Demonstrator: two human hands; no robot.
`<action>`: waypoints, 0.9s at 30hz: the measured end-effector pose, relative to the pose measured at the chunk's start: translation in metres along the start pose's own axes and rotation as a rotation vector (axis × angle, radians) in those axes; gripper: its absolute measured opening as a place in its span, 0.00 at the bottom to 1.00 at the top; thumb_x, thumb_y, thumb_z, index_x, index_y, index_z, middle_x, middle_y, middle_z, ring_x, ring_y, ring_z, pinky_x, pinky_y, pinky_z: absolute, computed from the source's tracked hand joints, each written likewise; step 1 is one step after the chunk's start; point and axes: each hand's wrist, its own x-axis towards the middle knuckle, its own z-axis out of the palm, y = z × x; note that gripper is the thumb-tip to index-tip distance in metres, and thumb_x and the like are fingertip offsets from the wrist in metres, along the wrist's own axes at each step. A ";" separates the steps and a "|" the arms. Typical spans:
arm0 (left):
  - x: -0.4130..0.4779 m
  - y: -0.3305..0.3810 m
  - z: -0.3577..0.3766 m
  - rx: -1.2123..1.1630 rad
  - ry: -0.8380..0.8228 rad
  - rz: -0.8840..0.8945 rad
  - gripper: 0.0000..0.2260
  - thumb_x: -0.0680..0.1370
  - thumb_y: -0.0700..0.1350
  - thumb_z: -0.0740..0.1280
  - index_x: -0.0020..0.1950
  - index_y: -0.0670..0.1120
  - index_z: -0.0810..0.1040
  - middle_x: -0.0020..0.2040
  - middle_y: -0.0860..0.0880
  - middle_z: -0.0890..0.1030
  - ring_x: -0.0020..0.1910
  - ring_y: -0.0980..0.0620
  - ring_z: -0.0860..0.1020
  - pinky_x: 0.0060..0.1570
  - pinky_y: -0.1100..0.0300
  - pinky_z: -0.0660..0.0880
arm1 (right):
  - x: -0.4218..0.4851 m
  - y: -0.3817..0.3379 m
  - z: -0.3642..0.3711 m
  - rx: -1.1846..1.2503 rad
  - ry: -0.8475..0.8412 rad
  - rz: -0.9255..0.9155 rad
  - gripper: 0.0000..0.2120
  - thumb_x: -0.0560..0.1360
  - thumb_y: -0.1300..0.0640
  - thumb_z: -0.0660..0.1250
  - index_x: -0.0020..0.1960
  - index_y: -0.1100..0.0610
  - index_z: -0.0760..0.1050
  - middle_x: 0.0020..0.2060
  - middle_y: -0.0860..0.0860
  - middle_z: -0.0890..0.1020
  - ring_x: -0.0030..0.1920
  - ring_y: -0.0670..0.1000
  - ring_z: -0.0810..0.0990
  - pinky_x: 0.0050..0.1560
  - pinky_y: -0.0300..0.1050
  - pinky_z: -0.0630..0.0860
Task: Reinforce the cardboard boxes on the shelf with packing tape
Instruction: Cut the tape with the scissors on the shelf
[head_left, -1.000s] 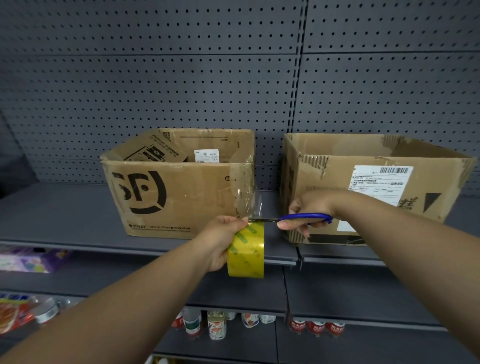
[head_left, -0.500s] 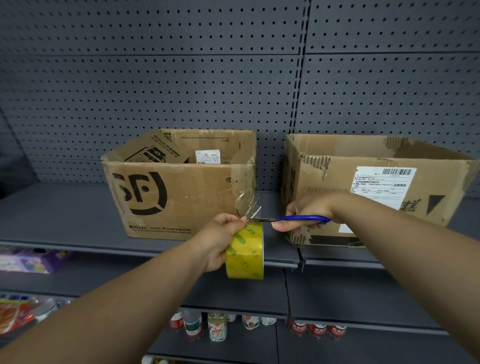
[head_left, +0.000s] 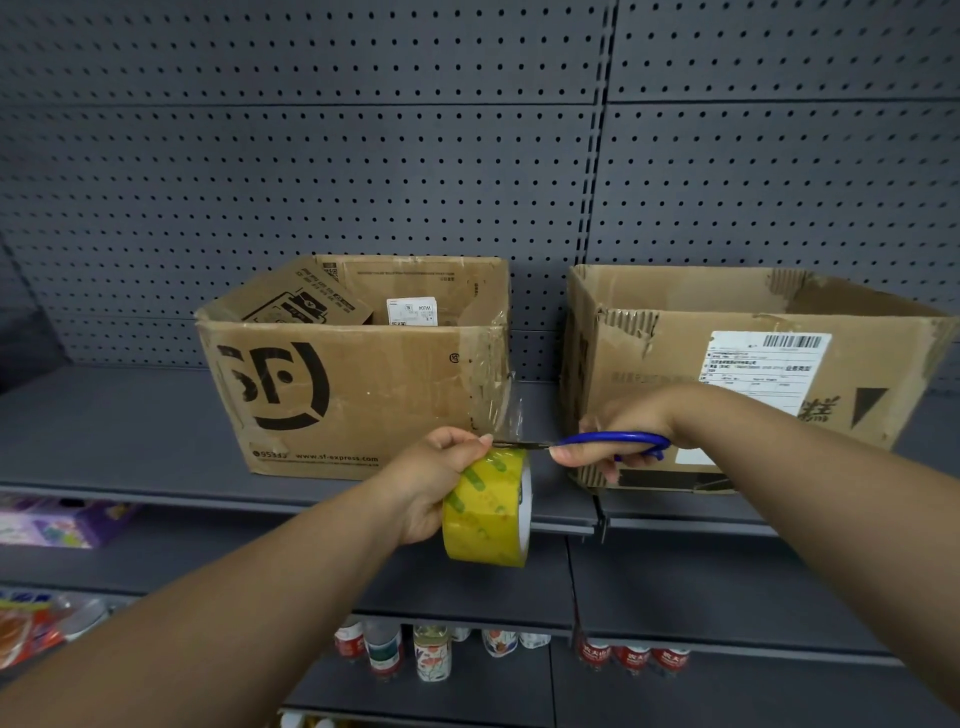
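presently noted: clear packing tape (head_left: 511, 413) stretched from right front corner of left cardboard box (head_left: 358, 384) down to yellow tape roll (head_left: 488, 512), just in front of shelf (head_left: 130, 431) edge. left hand (head_left: 434, 486) wrapped around roll, fingers closed on it. right hand (head_left: 621, 434) closed through blue handles of scissors (head_left: 587, 444), blades laid across strip just above roll; whether blades have met cannot be told. advised for a clean cut: keep strip taut, blades square to tape, cut close to roll, then press loose tail flat onto corner. risk judged: slack strip folding onto itself. count: two boxes, second box (head_left: 727, 374) to right and apart; one roll; one pair of scissors; bottles (head_left: 431, 652) on lower shelf, number not countable.
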 end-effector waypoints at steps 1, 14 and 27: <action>0.000 0.000 0.000 0.001 -0.007 0.000 0.04 0.77 0.42 0.66 0.45 0.43 0.73 0.35 0.45 0.76 0.31 0.51 0.76 0.29 0.60 0.78 | -0.002 0.000 0.000 0.020 -0.055 0.033 0.29 0.69 0.31 0.52 0.43 0.57 0.71 0.28 0.48 0.76 0.28 0.47 0.66 0.33 0.39 0.65; -0.003 0.002 -0.004 0.022 -0.023 -0.004 0.04 0.76 0.42 0.67 0.47 0.43 0.73 0.35 0.46 0.76 0.31 0.52 0.76 0.28 0.61 0.77 | -0.006 -0.002 -0.009 -0.037 -0.088 0.104 0.26 0.73 0.34 0.51 0.47 0.57 0.70 0.41 0.52 0.73 0.33 0.46 0.69 0.36 0.36 0.69; -0.001 0.001 -0.003 0.015 -0.010 -0.007 0.04 0.77 0.42 0.66 0.47 0.42 0.73 0.35 0.45 0.76 0.30 0.51 0.75 0.28 0.61 0.77 | 0.007 -0.011 -0.006 -0.065 0.165 -0.053 0.27 0.67 0.33 0.63 0.44 0.58 0.71 0.29 0.52 0.74 0.27 0.49 0.69 0.29 0.39 0.66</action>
